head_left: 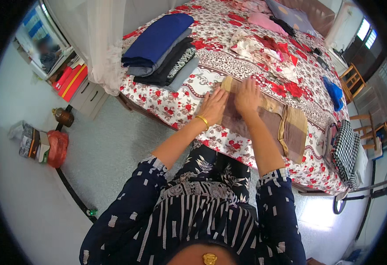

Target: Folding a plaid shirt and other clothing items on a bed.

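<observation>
A person in a dark, white-patterned top leans over a bed spread with a red-and-white floral cover point(171, 106), both hands laid on a brown-and-tan checked cloth point(274, 120). The cloth lies near the bed's front edge, spread in a long, low strip, with a raised fold or overlap toward its right end. The left hand point(213, 107), a gold bangle point(203, 121) at its wrist, rests palm down at the cloth's left end, fingers extended and slightly apart. The right hand point(247, 98) presses just beside it, fingers straight and held close together; whether either thumb pinches fabric cannot be told.

The step in hand looks like flattening and squaring the cloth partway through folding. The next move probably calls for lifting one end and laying it over the other, edges aligned, without dragging the layers askew. To the left sits a neat stack of folded garments point(160, 42), dark blue on top; a crumpled red-and-white garment point(264, 53) lies beyond.
</observation>
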`<move>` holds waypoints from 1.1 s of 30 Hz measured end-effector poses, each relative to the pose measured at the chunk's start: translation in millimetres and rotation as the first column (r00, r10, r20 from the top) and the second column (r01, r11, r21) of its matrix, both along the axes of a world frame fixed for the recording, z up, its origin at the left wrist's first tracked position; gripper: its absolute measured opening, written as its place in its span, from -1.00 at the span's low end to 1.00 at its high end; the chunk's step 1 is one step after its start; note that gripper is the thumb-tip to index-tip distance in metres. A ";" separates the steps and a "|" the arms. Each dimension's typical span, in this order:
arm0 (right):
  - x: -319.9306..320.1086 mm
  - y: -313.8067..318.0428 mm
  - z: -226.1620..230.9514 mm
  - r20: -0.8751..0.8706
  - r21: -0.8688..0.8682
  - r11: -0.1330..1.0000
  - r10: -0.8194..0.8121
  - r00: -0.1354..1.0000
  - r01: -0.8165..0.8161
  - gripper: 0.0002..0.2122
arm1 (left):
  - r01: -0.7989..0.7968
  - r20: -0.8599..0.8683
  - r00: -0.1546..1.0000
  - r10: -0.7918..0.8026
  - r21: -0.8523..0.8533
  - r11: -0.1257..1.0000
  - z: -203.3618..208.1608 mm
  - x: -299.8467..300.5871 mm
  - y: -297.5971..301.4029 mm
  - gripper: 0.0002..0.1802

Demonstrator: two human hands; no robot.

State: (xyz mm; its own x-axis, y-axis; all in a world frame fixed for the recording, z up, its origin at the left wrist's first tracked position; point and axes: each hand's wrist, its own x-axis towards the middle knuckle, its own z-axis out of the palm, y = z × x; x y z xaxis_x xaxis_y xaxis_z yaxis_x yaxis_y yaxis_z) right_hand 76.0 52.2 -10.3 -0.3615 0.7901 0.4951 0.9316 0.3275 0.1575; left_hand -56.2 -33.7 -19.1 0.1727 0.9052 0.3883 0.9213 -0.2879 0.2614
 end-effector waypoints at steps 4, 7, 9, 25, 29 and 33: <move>-18.3 -30.5 4.4 -0.491 -0.171 0.921 0.228 0.841 -0.350 -0.53 | -0.030 -0.047 0.999 0.027 -0.051 0.998 -19.8 7.0 2.0 -0.48; -14.8 -51.0 -20.4 -0.545 -0.279 0.908 0.118 0.830 -0.312 -0.47 | -0.090 -0.179 0.980 0.092 0.019 0.996 -33.8 5.0 3.8 -0.48; -0.1 -55.2 -35.4 -0.288 -0.224 0.962 0.085 0.954 -0.153 -0.42 | -0.088 -0.073 0.994 0.085 -0.048 0.995 -27.1 13.7 3.7 -0.49; 49.1 -80.2 -14.8 -0.421 -0.281 0.946 0.031 0.906 -0.163 -0.47 | -0.262 0.504 0.812 0.293 -0.134 0.956 -25.6 -2.2 -4.8 -0.49; 13.3 -66.9 11.4 -0.769 -0.129 0.917 0.148 0.623 -0.377 -0.46 | -0.328 0.685 0.659 0.312 -0.112 0.938 -36.3 -15.4 4.1 -0.47; -3.1 -37.3 2.0 -0.886 -0.154 0.907 0.049 0.462 -0.392 -0.45 | -0.271 0.457 0.785 0.417 -0.352 0.896 -12.0 -9.8 11.5 -0.32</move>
